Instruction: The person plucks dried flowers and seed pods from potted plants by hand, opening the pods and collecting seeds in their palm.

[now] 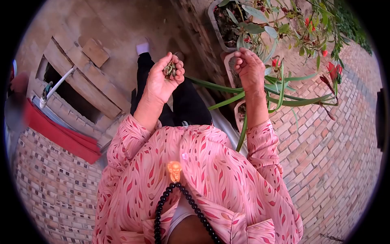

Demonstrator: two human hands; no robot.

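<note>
My left hand (164, 77) is closed around a small bunch of withered, greenish-brown leaves (169, 70), held palm up over my legs. On the other side, my right hand (250, 70) reaches to a potted plant with broad grey-green leaves (254, 28). Its thumb and fingers pinch together at the tip of a narrow leaf (240, 42) that hangs over the pot's edge. Beneath my right wrist, long strap-like green leaves (219, 86) spread out from another pot.
Pale planters (217, 25) stand in a row along a low brick edge. Red flowers (334, 71) hang at the right above brick paving (321, 142). At the left are a floor opening (75, 95), a white pipe (61, 82), a loose brick (95, 52) and red cloth (61, 132).
</note>
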